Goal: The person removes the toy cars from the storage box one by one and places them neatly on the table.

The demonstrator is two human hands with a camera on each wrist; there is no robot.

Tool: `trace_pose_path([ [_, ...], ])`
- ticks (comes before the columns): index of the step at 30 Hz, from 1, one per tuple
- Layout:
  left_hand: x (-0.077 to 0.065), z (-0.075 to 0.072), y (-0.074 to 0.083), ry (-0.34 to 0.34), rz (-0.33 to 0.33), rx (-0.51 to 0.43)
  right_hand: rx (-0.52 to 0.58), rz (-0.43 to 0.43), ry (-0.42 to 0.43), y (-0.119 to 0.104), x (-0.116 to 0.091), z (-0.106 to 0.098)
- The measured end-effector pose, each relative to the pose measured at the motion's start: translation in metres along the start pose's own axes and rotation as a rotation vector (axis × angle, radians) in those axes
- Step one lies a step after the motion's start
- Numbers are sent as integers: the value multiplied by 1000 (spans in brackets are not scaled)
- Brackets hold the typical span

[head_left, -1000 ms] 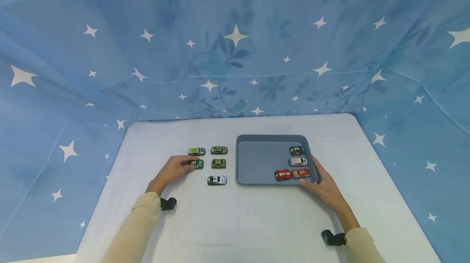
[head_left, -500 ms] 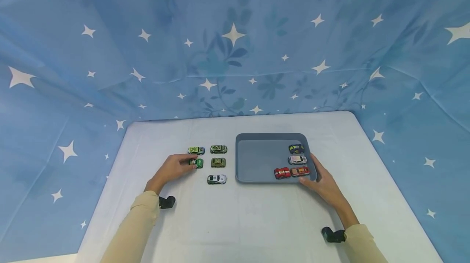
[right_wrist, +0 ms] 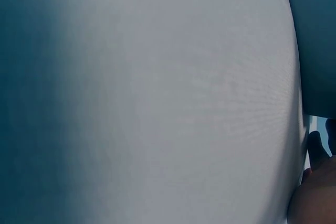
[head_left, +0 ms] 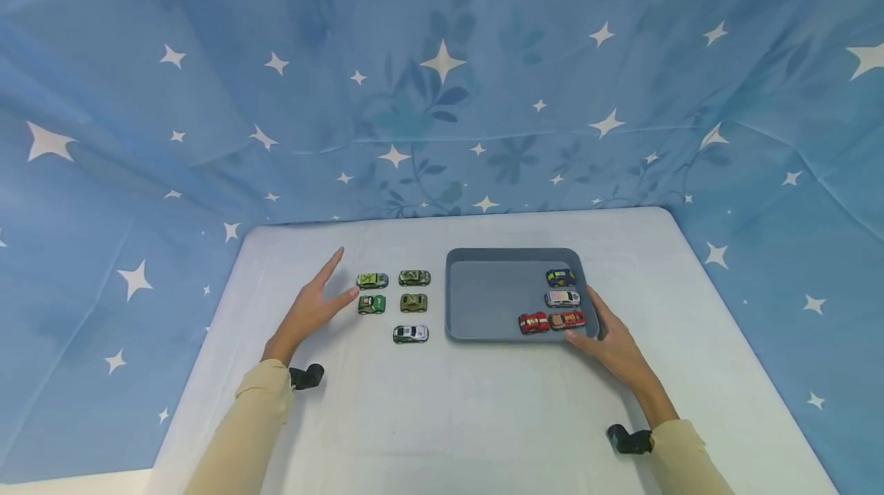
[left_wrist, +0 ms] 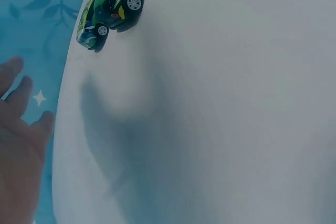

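Observation:
My left hand point(head_left: 307, 315) is held just left of the toy cars, thumb and fingers spread, with nothing in it. Closest to its thumb are a green toy car point(head_left: 371, 305) and a yellow-green one point(head_left: 373, 280); the left wrist view shows the green car point(left_wrist: 123, 1) on its wheels. To their right stand a camouflage car point(head_left: 414, 278), an olive car point(head_left: 413, 303) and a white-and-green car point(head_left: 410, 334). My right hand point(head_left: 615, 349) holds the near right corner of a grey-blue tray point(head_left: 490, 295), thumb at the front rim, fingers along the right side.
Inside the tray, toward its right side, are a dark blue car point(head_left: 560, 278), a white car point(head_left: 562, 298), a red car point(head_left: 533, 322) and an orange-red car point(head_left: 567, 319). A blue star-patterned curtain point(head_left: 442, 134) surrounds the white table point(head_left: 449, 410).
My left hand has let go of the green car, drawn back to the left and spread its fingers. The green car now sits slightly left of the olive one. The right hand has stayed at the tray.

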State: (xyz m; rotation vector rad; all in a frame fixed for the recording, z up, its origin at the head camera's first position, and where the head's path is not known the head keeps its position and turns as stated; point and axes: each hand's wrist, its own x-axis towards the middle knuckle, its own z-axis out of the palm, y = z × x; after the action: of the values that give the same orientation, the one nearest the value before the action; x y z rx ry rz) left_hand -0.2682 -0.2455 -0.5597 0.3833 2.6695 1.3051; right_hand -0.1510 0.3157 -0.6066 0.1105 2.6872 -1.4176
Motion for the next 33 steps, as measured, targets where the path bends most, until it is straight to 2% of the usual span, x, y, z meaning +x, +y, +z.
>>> trace_pose_path([
  [4,3,1,4,0,-7,-22,2,-1,0,0,0,-1],
  [12,19,9,23,11,74,-83,3,2,0,0,0,-2],
  [22,37,29,44,-12,125,-122,3,-7,1,0,0,0],
  [28,48,39,63,-23,167,-144,-2,-9,3,-1,0,-1],
  [33,54,54,79,-45,210,-162,0,-17,3,-1,0,-1],
])
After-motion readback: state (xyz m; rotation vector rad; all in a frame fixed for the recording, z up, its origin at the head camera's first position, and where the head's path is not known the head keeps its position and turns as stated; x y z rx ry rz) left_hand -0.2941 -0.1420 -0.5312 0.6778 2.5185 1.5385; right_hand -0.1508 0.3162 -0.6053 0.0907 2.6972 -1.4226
